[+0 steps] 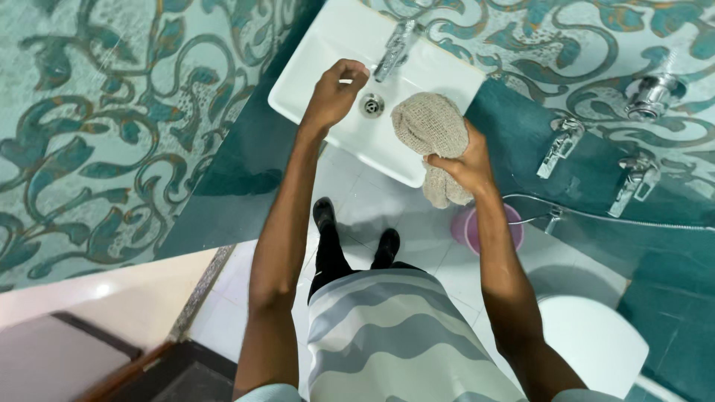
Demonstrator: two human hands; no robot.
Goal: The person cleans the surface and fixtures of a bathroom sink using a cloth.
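The right hand (463, 162) grips a beige cloth (432, 141), coarse and loosely woven like sacking, bunched into a rounded wad above the knuckles with a crumpled tail hanging below the fist. It hangs over the front rim of the white washbasin (313, 67). The left hand (334, 93), fingers curled and holding nothing, hovers over the basin, just beside the chrome tap (393, 50), with the drain (372, 105) between the two hands.

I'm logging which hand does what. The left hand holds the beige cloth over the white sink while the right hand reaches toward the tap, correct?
Not quite: the hands are swapped. In the head view the right hand holds the beige cloth over the white sink, while the left hand reaches toward the tap.
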